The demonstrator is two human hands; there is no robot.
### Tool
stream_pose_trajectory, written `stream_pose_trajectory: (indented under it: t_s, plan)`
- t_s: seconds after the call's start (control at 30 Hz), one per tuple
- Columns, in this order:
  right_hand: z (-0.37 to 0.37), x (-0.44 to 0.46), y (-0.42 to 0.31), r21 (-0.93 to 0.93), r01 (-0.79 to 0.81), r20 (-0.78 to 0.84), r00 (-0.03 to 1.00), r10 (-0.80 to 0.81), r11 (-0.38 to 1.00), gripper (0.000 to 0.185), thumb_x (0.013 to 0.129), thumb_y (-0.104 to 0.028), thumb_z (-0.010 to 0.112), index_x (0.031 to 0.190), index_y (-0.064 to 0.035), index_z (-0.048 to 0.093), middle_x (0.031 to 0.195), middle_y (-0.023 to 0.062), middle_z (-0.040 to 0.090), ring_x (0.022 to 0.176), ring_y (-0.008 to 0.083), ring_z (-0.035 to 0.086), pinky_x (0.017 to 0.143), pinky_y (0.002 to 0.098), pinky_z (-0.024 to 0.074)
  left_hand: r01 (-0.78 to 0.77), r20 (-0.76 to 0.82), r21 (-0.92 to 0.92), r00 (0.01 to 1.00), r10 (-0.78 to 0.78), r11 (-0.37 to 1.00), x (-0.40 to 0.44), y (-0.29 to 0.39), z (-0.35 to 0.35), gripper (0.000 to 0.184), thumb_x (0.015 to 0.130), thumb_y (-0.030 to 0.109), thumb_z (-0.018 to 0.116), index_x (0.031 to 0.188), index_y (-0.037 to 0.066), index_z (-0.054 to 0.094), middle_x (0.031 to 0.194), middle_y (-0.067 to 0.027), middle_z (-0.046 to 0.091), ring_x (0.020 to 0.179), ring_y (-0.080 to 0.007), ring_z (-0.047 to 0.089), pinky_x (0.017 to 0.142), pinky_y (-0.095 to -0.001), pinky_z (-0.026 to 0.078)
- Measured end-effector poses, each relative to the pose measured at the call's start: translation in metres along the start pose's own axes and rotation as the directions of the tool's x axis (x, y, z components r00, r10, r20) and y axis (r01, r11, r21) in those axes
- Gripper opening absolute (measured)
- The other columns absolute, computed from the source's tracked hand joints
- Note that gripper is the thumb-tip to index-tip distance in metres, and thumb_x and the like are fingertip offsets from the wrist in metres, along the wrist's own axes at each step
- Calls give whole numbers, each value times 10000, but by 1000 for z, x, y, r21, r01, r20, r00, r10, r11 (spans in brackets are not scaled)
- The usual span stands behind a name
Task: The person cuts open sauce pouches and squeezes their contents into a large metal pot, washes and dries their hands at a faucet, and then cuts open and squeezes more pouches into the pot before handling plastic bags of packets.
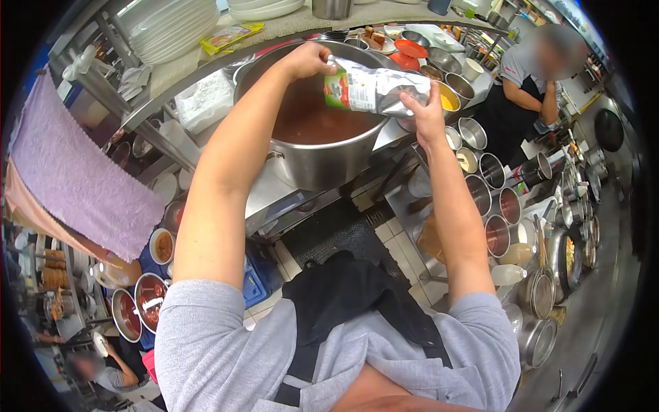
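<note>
A silver foil pouch [376,89] with a green and red printed label is held sideways over a large steel pot [322,163]. My left hand [307,60] is closed on the pouch's left end, by the label. Around its right end are the fingers of my right hand [427,113]. Reddish-brown liquid [312,118] fills part of the pot below. Whether anything is leaving the pouch I cannot tell.
Stacked white plates [168,34] stand on the shelf at upper left. Several steel containers [491,172] line the right side. One co-worker [525,82] stands at upper right, another [113,371] at lower left. A purple towel [75,165] hangs at left.
</note>
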State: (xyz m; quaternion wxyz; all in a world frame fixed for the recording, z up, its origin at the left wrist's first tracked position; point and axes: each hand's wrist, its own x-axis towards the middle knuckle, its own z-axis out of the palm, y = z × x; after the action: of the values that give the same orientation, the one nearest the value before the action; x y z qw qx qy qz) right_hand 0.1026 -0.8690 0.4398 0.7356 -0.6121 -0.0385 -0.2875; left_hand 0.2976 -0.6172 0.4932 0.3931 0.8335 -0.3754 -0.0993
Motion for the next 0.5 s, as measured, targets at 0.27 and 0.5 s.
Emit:
stream_pose_trajectory:
  t_s: [0.27, 0.5]
  plan:
    - [48, 23, -9, -407, -194, 32, 974, 226, 893, 647, 804, -235, 818, 1327, -122, 453, 1031, 35, 685, 849, 119, 634, 540, 293, 472, 92, -9, -39, 996, -92, 995, -11, -65, -6, 142, 764, 101, 812, 807, 43, 690, 740, 13, 631, 699, -106, 537, 671, -292, 435]
    - [76, 82, 14, -647, -46, 157, 969, 191, 761, 743, 758, -346, 828, 1373, -107, 486, 1080, 161, 699, 929, 258, 671, 678, 392, 562, 304, -70, 3, 951, -303, 953, -18, -82, -22, 158, 770, 156, 808, 818, 64, 689, 724, -3, 624, 669, -114, 537, 637, -296, 436]
